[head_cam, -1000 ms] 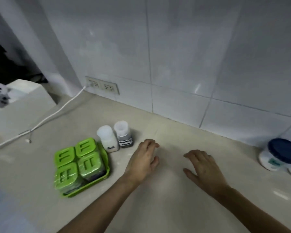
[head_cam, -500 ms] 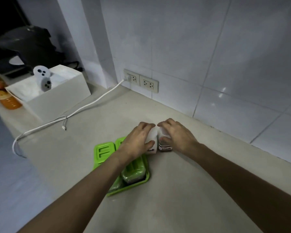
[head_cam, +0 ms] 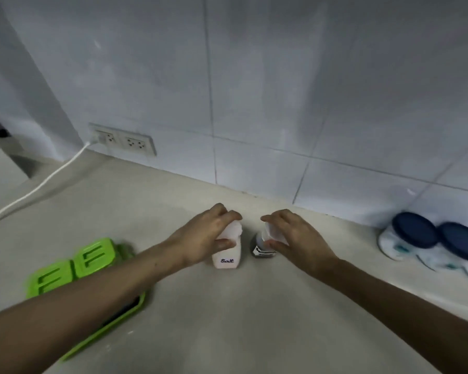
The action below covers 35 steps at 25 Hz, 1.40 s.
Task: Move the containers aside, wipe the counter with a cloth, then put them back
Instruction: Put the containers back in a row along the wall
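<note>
The salt shaker [head_cam: 226,255], a small white container with "Salt" printed on its lower front, stands upright near the back edge of the counter [head_cam: 243,319], around the middle of its visible length. The left hand [head_cam: 203,238] wraps over its white cap, fingers curled across the top and thumb pressed against the near side, so the shaker is clasped from above. Just beside it, with a narrow gap between them, is a second shaker [head_cam: 262,248] with a white cap and a dark body bearing a black-and-white label; it appears tilted slightly. The right hand [head_cam: 295,241] pinches its cap between curled fingers on the far side and the thumb on the near side. Whether either shaker is lifted clear of the counter cannot be told. Toward the counter's left front, a green tray [head_cam: 114,330] carries green-lidded containers [head_cam: 73,265]; the left forearm crosses over it and hides much of it. At the counter's right, against the wall, two white tubs with dark blue lids [head_cam: 438,236] sit touching each other. Behind everything rises a white tiled wall [head_cam: 281,90], with a double power socket [head_cam: 125,140] low at the counter's back-left, and a white cable [head_cam: 38,184] plugged into its left outlet trails across the counter toward the left edge.
</note>
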Each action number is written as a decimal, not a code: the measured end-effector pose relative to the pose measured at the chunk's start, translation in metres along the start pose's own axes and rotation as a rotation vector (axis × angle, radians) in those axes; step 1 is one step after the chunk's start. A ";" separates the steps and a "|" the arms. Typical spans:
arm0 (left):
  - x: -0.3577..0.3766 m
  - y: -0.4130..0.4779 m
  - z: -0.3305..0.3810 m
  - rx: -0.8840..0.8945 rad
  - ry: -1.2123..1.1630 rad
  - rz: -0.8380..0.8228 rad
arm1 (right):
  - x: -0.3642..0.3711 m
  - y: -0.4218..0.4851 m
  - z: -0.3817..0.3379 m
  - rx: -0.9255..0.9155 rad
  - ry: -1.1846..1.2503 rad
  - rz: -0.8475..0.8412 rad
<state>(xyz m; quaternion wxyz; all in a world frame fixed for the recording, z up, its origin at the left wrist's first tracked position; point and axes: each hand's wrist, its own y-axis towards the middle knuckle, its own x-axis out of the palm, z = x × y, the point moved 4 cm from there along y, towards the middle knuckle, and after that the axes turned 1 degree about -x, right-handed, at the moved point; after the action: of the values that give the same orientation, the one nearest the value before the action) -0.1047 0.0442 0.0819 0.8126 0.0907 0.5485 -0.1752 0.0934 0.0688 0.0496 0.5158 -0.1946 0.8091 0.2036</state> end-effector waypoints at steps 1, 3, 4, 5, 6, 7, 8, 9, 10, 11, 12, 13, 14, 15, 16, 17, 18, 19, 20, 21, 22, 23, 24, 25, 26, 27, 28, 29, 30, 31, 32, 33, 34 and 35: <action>0.008 0.015 0.020 0.012 -0.051 0.001 | -0.013 -0.013 0.021 0.044 -0.013 0.012; 0.026 0.046 0.058 0.037 -0.133 0.003 | -0.037 -0.036 0.064 0.132 -0.051 0.044; 0.036 0.061 0.075 0.052 -0.157 0.000 | -0.048 -0.045 0.084 0.173 -0.073 0.058; 0.045 0.076 0.091 0.073 -0.167 0.002 | -0.058 -0.053 0.101 0.211 -0.096 0.069; 0.052 0.090 0.103 0.095 -0.170 0.007 | -0.067 -0.058 0.114 0.240 -0.110 0.078; 0.059 0.103 0.113 0.115 -0.164 0.013 | -0.074 -0.062 0.124 0.266 -0.121 0.083; 0.066 0.118 0.125 0.132 -0.152 0.018 | -0.080 -0.066 0.135 0.291 -0.136 0.089; 0.072 0.132 0.135 0.137 -0.137 0.026 | -0.085 -0.068 0.145 0.317 -0.154 0.091; 0.076 0.146 0.144 0.134 -0.124 0.044 | -0.087 -0.069 0.153 0.343 -0.172 0.096; 0.079 0.158 0.151 0.123 -0.114 0.062 | -0.089 -0.070 0.161 0.371 -0.185 0.103; 0.082 0.169 0.157 0.111 -0.107 0.077 | -0.089 -0.070 0.167 0.399 -0.187 0.115; 0.084 0.180 0.162 0.100 -0.104 0.087 | -0.090 -0.070 0.173 0.427 -0.180 0.134; 0.085 0.189 0.167 0.093 -0.104 0.093 | -0.090 -0.069 0.178 0.449 -0.175 0.150; 0.086 0.197 0.170 0.089 -0.109 0.098 | -0.091 -0.068 0.182 0.459 -0.181 0.162; 0.088 0.205 0.173 0.088 -0.119 0.102 | -0.091 -0.067 0.186 0.464 -0.195 0.173; 0.090 0.214 0.175 0.088 -0.132 0.101 | -0.091 -0.066 0.191 0.467 -0.207 0.182; 0.091 0.220 0.177 0.091 -0.137 0.090 | -0.090 -0.065 0.195 0.470 -0.210 0.187; 0.094 0.226 0.178 0.095 -0.132 0.071 | -0.088 -0.065 0.197 0.468 -0.202 0.189; 0.096 0.229 0.179 0.099 -0.122 0.057 | -0.087 -0.065 0.198 0.463 -0.184 0.189; 0.098 0.232 0.180 0.102 -0.117 0.053 | -0.086 -0.067 0.198 0.457 -0.161 0.193; 0.099 0.233 0.180 0.107 -0.119 0.060 | -0.085 -0.069 0.198 0.447 -0.151 0.203; 0.100 0.233 0.179 0.113 -0.134 0.072 | -0.085 -0.072 0.196 0.434 -0.165 0.209; 0.100 0.232 0.180 0.121 -0.158 0.088 | -0.086 -0.076 0.194 0.424 -0.194 0.218; 0.102 0.231 0.180 0.130 -0.179 0.108 | -0.086 -0.082 0.191 0.418 -0.213 0.249; 0.102 0.227 0.178 0.130 -0.200 0.137 | -0.085 -0.089 0.186 0.404 -0.219 0.298; 0.103 0.217 0.175 0.119 -0.224 0.178 | -0.082 -0.094 0.177 0.379 -0.220 0.351; 0.105 0.203 0.171 0.108 -0.257 0.231 | -0.076 -0.102 0.165 0.355 -0.207 0.398; 0.110 0.183 0.169 0.099 -0.299 0.294 | -0.067 -0.110 0.152 0.338 -0.175 0.439; 0.117 0.159 0.166 0.082 -0.346 0.346 | -0.054 -0.118 0.139 0.329 -0.116 0.469; 0.127 0.131 0.165 0.063 -0.391 0.377 | -0.040 -0.126 0.127 0.335 -0.046 0.484; 0.140 0.101 0.162 0.044 -0.429 0.381 | -0.024 -0.134 0.114 0.349 0.026 0.488; 0.151 0.068 0.157 0.018 -0.461 0.362 | -0.008 -0.138 0.100 0.359 0.092 0.469; 0.160 0.039 0.148 -0.007 -0.479 0.349 | 0.007 -0.140 0.085 0.355 0.140 0.435; 0.168 0.010 0.134 -0.040 -0.481 0.351 | 0.022 -0.139 0.070 0.333 0.167 0.387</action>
<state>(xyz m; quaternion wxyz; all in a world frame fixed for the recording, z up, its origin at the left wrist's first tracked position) 0.0710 -0.0233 -0.0221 0.9388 0.1241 0.3192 -0.0378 0.2103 -0.0132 -0.0155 0.4235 0.0350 0.8934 0.1456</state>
